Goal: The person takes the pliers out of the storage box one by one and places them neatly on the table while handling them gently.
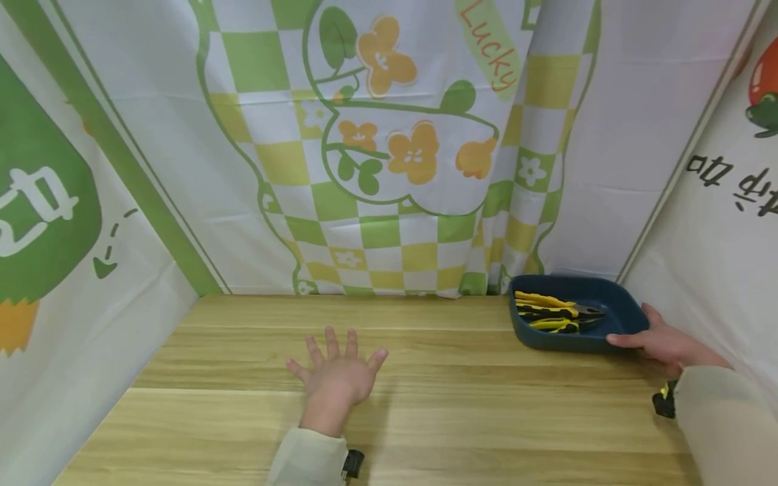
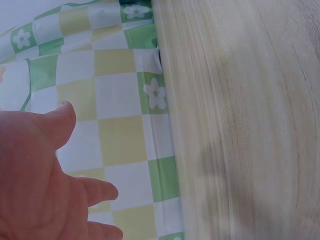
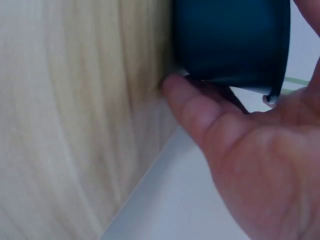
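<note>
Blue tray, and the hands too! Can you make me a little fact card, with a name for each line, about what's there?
Tray: blue, at the table's far right
In it: yellow-and-black pliers, handles toward the left; too bunched to count surely
Right hand: grips the tray's near right corner, thumb on the near side
Left hand: fingers spread over the table, holding nothing
Table: wood-patterned
Cloth: behind the table, with checks, flowers and the word "Lucky"
</note>
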`<state>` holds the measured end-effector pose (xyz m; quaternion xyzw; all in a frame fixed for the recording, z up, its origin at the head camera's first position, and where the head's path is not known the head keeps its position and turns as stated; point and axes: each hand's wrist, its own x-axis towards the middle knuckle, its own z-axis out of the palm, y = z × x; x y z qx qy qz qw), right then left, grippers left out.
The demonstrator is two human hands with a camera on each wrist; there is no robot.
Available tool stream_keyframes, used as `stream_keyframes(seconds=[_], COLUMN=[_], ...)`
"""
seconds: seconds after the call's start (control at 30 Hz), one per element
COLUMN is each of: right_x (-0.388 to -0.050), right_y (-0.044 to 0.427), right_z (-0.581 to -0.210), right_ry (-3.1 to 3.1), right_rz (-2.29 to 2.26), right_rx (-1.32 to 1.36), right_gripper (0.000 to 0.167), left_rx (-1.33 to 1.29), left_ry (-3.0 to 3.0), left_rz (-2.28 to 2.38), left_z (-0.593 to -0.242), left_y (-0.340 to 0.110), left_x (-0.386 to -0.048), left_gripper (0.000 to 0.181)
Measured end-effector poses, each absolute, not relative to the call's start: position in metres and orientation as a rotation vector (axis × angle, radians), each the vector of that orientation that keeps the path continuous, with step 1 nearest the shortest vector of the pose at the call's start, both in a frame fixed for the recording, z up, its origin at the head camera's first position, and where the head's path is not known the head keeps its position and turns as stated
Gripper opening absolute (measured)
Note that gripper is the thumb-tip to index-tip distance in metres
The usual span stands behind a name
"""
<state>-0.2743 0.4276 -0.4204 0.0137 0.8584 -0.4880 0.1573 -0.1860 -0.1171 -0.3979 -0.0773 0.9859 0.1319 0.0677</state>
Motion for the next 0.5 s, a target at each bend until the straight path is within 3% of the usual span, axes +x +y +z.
stream_keyframes(seconds=[0.5], right_x=[-0.2784], right_y=[0.4213], right_z=[-0.4123], right_ry=[2.47], right_rz=[-1.253], right_rx=[-0.021], right_gripper=[0.12], left_rx=[-0.218], left_ry=[2.952], left_rz=[0.435], left_z=[-0.3957], left_y=[-0.119], left_x=[-0.1859], left_gripper=[0.093])
